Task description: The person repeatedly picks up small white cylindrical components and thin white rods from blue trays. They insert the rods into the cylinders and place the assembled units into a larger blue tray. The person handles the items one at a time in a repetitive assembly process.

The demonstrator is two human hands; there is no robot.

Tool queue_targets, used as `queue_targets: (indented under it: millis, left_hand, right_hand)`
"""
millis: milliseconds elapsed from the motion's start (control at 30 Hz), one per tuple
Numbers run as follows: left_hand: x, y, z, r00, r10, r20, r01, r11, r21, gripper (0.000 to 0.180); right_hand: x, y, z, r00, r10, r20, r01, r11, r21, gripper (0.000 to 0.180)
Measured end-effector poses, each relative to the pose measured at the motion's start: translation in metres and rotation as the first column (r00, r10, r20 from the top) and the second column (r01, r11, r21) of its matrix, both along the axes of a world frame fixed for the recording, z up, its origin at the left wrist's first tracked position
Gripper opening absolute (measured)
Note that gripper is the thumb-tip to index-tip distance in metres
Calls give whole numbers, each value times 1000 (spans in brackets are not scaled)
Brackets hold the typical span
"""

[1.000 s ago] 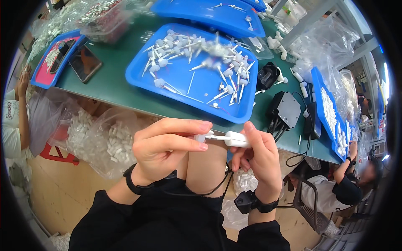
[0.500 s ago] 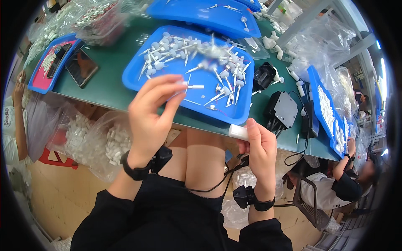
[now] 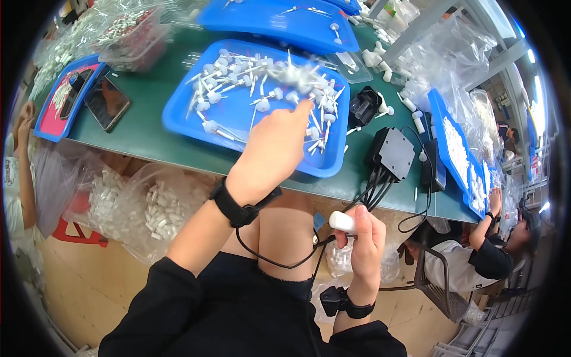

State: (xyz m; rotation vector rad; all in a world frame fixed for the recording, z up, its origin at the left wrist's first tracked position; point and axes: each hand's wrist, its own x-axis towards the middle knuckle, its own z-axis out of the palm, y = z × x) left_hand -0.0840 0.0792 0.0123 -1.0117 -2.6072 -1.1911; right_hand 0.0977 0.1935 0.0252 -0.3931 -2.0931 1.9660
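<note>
My left hand (image 3: 275, 143) reaches over the near rim of a blue tray (image 3: 236, 107), its index finger stretched down to the parts at the right side. The thumb and other fingers are hidden behind the back of the hand, so any grip there cannot be made out. Small white parts with round translucent heads, thin stems and fine wires (image 3: 262, 105) lie scattered in this tray. In front of the table edge, my right hand (image 3: 366, 247) is closed on a short white plastic cylinder (image 3: 341, 222), pinched between thumb and fingers, with its rounded end pointing left.
Behind stands another blue tray (image 3: 267, 27). A phone (image 3: 107, 102) lies left, beside a blue-and-pink tray (image 3: 46, 122). Right are a black box with cables (image 3: 392, 152) and a tilted blue tray of white parts (image 3: 441, 128). A co-worker (image 3: 499, 256) sits far right.
My left hand has moved right and forward, from the tray's near left edge to the parts at its right. My right hand has lowered slightly, still holding the white cylinder. The view has shifted slightly.
</note>
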Motion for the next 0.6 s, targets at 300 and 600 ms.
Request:
queue_targets:
  millis: [300,600]
  left_hand:
    - [24,-35,42,679,-537,501,-95,613,785,36]
    - [60,-54,28,623,-620,477,-174,484,857,26]
  right_hand:
    - [-14,-5,7,980,-152,-125,154,988,5,42]
    - [-31,-21,25,977,-47,-208,58,997,50,50]
